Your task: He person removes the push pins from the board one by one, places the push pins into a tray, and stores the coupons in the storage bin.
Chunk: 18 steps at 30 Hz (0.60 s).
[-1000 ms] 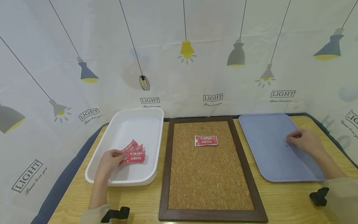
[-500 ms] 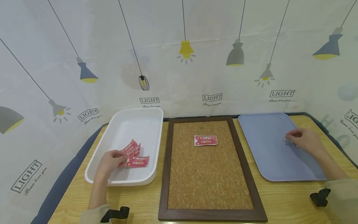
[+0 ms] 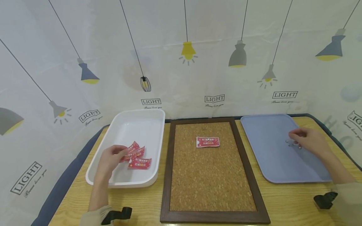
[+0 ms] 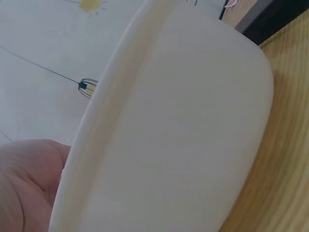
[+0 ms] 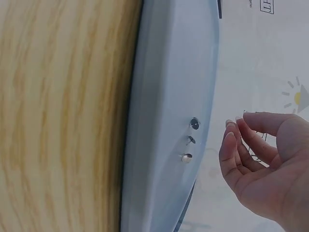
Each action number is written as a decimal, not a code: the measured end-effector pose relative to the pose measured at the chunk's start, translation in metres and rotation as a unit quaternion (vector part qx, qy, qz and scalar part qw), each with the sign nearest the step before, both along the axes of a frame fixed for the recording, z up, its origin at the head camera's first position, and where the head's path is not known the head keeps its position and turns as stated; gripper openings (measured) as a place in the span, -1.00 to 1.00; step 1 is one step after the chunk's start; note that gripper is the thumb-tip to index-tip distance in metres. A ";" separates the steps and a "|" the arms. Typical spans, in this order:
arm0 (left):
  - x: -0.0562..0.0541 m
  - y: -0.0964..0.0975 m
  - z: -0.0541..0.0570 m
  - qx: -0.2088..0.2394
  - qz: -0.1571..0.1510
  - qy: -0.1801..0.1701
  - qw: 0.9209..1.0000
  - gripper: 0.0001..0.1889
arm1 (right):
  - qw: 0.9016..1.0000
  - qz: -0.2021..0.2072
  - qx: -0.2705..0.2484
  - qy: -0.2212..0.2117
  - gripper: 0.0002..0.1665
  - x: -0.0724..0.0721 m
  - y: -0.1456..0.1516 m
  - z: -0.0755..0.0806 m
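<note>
My left hand (image 3: pixel 108 160) reaches into the white plastic tub (image 3: pixel 161 135), thumb and fingers bent at the left end of a few red coupons (image 3: pixel 140 163); I cannot tell whether they pinch one. In the left wrist view the tub's wall hides the fingertips. Over the blue tray (image 3: pixel 264 141), my right hand (image 3: pixel 311 142) has thumb and fingertips brought together, a tiny dark point of a thumbtack (image 5: pixel 245 112) showing there. Loose thumbtacks (image 5: pixel 187 158) lie on the tray below it. Another red coupon (image 3: pixel 207 142) is fixed near the top of the cork board (image 3: pixel 212 179).
Between tub and tray, the board's dark wooden frame (image 3: pixel 216 217) lies on the wood-grain table (image 3: pixel 144 204). Behind the table hangs a cloth (image 3: pixel 215 72) printed with lamps. The tub has high walls; the tray's rim is low.
The front coupon has slid right and down, apart from the others, and my left hand has drawn back up from it. My right hand has risen slightly, exposing more thumbtacks beneath its fingers.
</note>
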<state>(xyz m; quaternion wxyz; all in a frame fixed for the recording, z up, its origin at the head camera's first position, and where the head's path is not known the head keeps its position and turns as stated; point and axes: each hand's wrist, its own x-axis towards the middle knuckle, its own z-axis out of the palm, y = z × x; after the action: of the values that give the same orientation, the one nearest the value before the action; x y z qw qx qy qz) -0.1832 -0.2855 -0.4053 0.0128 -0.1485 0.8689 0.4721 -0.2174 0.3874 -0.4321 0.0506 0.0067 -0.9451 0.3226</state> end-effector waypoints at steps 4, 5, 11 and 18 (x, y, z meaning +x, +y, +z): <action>-0.002 0.010 0.007 0.012 -0.007 0.013 1.000 -0.63 | 1.000 0.007 0.004 0.012 -0.54 -0.001 -0.006 0.003; -0.002 0.013 0.009 0.014 -0.010 0.016 1.000 -0.63 | 1.000 0.009 0.002 0.015 -0.55 -0.002 -0.008 0.003; -0.005 0.033 0.015 0.028 -0.040 0.031 0.998 -0.63 | 0.999 0.021 -0.017 0.033 -0.57 -0.003 -0.022 0.007; -0.010 0.059 0.019 0.047 -0.076 0.060 0.994 -0.68 | 0.998 0.040 -0.013 0.041 -0.57 -0.006 -0.041 0.012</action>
<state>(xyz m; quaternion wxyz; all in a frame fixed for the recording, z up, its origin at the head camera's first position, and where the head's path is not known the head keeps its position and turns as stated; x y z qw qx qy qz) -0.1929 -0.2262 -0.3863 0.0034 -0.0522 0.8539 0.5177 -0.2239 0.3466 -0.4205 0.0764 0.0575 -0.9368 0.3365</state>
